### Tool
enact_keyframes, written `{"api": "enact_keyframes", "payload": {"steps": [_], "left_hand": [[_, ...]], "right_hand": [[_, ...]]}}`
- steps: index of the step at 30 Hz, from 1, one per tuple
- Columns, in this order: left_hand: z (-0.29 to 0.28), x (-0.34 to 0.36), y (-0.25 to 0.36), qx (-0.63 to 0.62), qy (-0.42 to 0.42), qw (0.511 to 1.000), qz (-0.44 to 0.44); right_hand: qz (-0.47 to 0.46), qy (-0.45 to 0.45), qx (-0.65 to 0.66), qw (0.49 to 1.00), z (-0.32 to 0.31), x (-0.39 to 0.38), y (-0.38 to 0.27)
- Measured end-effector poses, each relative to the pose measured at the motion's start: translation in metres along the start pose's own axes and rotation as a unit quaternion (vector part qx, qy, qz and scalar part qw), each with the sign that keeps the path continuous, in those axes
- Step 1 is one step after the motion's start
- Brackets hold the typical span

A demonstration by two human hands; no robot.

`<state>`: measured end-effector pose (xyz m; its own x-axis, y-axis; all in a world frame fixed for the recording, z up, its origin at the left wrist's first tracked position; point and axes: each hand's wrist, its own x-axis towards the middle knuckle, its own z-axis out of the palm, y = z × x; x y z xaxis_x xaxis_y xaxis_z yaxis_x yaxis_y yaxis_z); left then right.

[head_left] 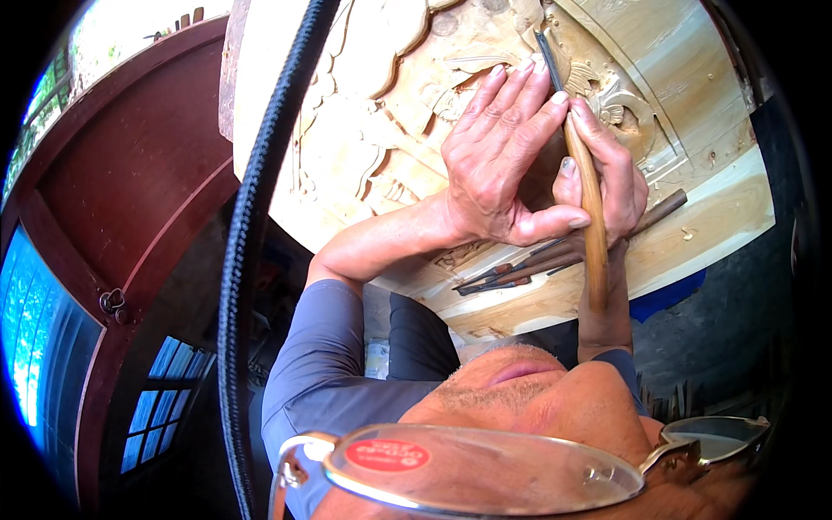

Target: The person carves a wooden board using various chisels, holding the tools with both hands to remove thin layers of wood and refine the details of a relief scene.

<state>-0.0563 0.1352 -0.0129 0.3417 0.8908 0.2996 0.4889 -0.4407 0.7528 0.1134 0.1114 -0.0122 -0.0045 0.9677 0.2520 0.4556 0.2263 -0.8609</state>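
Observation:
A pale wooden panel [390,147] carved in relief fills the upper middle. My right hand [611,173] grips the long wooden handle of a chisel [589,199], whose narrow dark blade angles up onto the carving. My left hand [503,147] is stretched out over the panel, fingers nearly straight and side by side, their tips beside the blade and index finger against the tool near its neck; the thumb reaches toward the handle. Several other carving tools [529,270] lie on the panel below my hands, partly hidden behind my right hand and the handle.
A black braided cable [253,217] runs vertically left of the panel. A dark red wooden door or frame [121,147] with a metal latch stands at the left, near a small barred window [165,407]. A blue object [667,295] shows beneath the panel's right edge.

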Motion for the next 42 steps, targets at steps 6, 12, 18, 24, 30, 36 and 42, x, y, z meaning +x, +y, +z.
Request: {"api": "enact_keyframes", "payload": {"steps": [6, 12, 18, 24, 30, 36, 42], "left_hand": [[0.003, -0.002, -0.003, -0.016, 0.008, 1.000, -0.014], [0.000, -0.003, -0.005, -0.025, 0.018, 0.999, -0.010], [-0.002, -0.004, -0.004, -0.015, 0.017, 1.000, -0.001], [-0.001, -0.004, -0.004, -0.022, 0.010, 1.000, 0.001], [-0.003, -0.004, -0.005, -0.037, 0.006, 0.999, -0.006], [0.000, -0.006, -0.007, -0.050, 0.007, 0.999, -0.005], [0.001, -0.006, -0.006, -0.057, -0.006, 0.998, -0.015]], "right_hand": [[-0.009, 0.025, -0.009, 1.000, 0.010, 0.002, 0.003], [-0.001, 0.016, -0.027, 0.999, 0.010, 0.003, -0.002], [0.014, 0.012, 0.001, 1.000, 0.006, -0.001, -0.006], [0.017, -0.002, -0.012, 1.000, 0.000, 0.005, -0.011], [0.034, 0.007, -0.001, 0.999, 0.006, 0.005, -0.013], [0.030, 0.013, -0.001, 0.999, 0.008, 0.005, -0.014], [0.027, 0.011, -0.014, 0.999, 0.008, 0.006, -0.012]]}}
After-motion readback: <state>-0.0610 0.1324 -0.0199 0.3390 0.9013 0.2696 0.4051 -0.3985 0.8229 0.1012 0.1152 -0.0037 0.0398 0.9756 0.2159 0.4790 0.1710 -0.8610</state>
